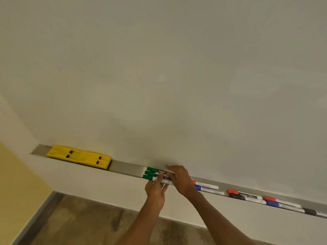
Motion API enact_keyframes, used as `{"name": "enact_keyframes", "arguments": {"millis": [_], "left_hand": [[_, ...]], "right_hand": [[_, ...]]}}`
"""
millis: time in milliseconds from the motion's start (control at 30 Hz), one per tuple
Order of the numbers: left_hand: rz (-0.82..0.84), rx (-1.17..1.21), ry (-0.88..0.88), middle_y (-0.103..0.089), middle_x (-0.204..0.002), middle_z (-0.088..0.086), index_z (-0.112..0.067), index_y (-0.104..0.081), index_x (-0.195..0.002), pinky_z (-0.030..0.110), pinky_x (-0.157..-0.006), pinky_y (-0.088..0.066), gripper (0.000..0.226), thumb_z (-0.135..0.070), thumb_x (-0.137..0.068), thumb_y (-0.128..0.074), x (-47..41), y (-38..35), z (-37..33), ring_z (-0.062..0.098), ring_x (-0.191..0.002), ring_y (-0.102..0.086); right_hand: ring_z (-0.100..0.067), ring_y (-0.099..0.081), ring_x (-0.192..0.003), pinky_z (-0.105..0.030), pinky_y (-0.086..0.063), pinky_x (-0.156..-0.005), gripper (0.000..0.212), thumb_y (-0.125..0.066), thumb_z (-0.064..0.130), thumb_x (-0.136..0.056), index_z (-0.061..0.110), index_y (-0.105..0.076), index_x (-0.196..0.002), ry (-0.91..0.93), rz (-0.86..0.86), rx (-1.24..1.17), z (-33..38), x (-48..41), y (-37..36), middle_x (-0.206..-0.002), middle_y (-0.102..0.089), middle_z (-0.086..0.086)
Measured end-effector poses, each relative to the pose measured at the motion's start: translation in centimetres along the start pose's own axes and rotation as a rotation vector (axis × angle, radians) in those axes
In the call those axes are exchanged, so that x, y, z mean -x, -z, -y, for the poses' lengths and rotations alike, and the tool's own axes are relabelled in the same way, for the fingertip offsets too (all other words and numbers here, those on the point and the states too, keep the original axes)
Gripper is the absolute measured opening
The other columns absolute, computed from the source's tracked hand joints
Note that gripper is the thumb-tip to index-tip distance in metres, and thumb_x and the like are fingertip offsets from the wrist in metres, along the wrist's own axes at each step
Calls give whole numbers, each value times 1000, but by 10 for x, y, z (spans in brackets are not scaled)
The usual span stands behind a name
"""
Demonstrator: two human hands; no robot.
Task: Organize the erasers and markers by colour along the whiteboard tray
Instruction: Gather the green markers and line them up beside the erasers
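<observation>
A long metal tray (126, 167) runs under the whiteboard. Three green-capped markers (150, 173) lie side by side in its middle, caps pointing left. My left hand (156, 190) reaches up from below with its fingers on the marker barrels. My right hand (180, 179) lies over the right part of the same markers. A yellow eraser (79, 157) rests at the tray's left end. To the right lie a red marker (205, 184) and a blue marker (208, 190), then further red (233, 192), black (237, 196), blue (273, 203) ones.
The whiteboard (177, 76) fills the upper view. A bare stretch of tray separates the eraser from the green markers. A yellow wall (16, 183) stands at the left and a brown floor (79, 221) lies below.
</observation>
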State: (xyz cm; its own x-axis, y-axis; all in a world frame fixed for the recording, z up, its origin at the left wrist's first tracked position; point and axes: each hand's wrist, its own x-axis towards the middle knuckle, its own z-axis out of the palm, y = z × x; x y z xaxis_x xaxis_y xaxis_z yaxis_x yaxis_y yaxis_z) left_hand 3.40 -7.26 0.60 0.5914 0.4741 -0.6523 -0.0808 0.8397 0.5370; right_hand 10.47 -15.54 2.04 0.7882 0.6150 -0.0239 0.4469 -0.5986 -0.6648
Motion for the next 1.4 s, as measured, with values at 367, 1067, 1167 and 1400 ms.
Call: {"name": "enact_keyframes", "arguments": {"millis": [367,1067,1167,1400], "left_hand": [[-83,53,-13,-60,-124,24,0,-52,-129,41,-84,-50,43,-7,-88,-63,-26,38,-61,35,-99,-62],[-367,-7,-183,-64,-109,14,0,-62,-112,39,-92,-53,29,-6,-84,-68,-65,83,-115,28,-98,-62],[-361,26,-169,-66,-107,18,4,-62,-111,36,-87,-55,27,-4,-86,-65,-67,89,-124,26,-93,-64],[-355,53,-124,-66,-106,18,5,-61,-112,37,-89,-54,28,-9,-89,-63,-69,90,-128,25,-95,-65]], "right_hand": [[-29,-68,-98,-34,-61,-74,20,-58,20,-93,15,-58,-113,-439,-114,-877,53,-8,-65,-109,-68,-16],[-30,-63,-92,-20,-59,-56,10,-57,1,-91,5,-59,-101,-594,-338,-849,81,-53,-114,-106,-56,-17],[-30,-64,-93,-35,-60,-73,9,-55,4,-93,8,-57,-101,-607,-302,-676,83,-59,-121,-105,-60,-17],[-21,-55,-88,-35,-54,-81,17,-50,8,-95,3,-48,-111,-578,-240,-248,94,-67,-132,-106,-60,-18]]}}
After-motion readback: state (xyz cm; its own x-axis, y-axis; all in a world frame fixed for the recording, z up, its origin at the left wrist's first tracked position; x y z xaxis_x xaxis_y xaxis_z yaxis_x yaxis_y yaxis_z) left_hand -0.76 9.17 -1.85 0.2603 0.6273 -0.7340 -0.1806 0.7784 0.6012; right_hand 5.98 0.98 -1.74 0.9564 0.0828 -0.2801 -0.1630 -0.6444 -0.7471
